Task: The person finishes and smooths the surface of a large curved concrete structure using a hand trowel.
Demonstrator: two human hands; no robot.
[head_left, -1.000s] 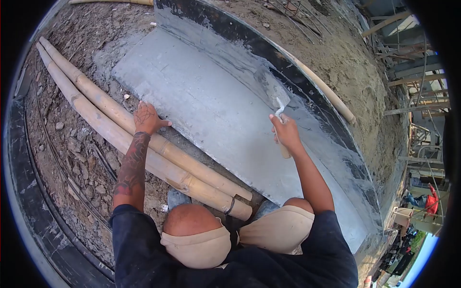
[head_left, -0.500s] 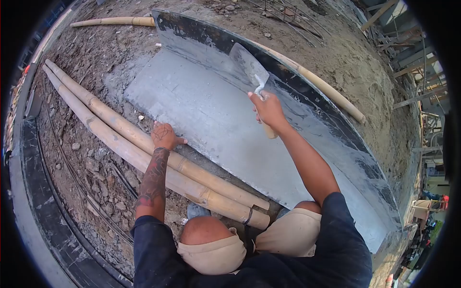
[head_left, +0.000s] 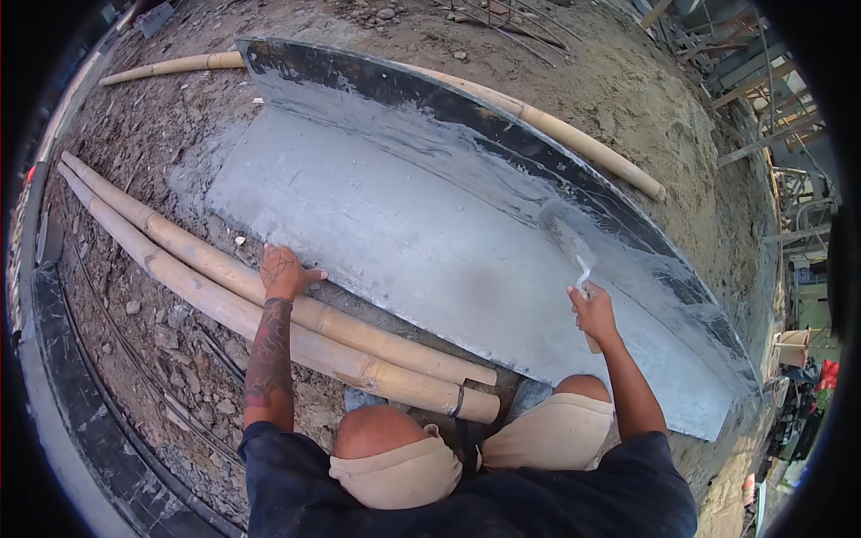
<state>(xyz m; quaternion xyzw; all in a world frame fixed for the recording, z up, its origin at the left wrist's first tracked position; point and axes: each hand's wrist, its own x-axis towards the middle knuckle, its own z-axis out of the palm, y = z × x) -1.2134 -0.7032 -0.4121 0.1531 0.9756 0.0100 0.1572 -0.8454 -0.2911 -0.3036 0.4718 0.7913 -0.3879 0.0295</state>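
Observation:
My right hand (head_left: 594, 314) is wrapped round the wooden handle of a trowel (head_left: 568, 237). The grey-smeared blade lies near the inner corner where the grey slab (head_left: 359, 224) meets an upright black board (head_left: 484, 125). Wet grey mortar coats much of the board's inner face. My left hand (head_left: 289, 273) rests at the slab's near edge, thumb stretched out to the right, holding nothing I can see; some of its fingertips are hidden. Just beside that hand run two bamboo poles (head_left: 359, 345), lying between the slab and my knees.
Behind the board lies another bamboo pole (head_left: 592, 148) on the dirt. Rubble and dark rods (head_left: 134, 359) cover the ground at left, beside a long black board (head_left: 90, 430). Timber framing (head_left: 762, 143) stands at far right. My knees (head_left: 395, 471) are close to the poles.
My right hand has brought the trowel right and toward me along the board, with the blade now lower. My left hand stays at the slab edge. The whole view has shifted slightly.

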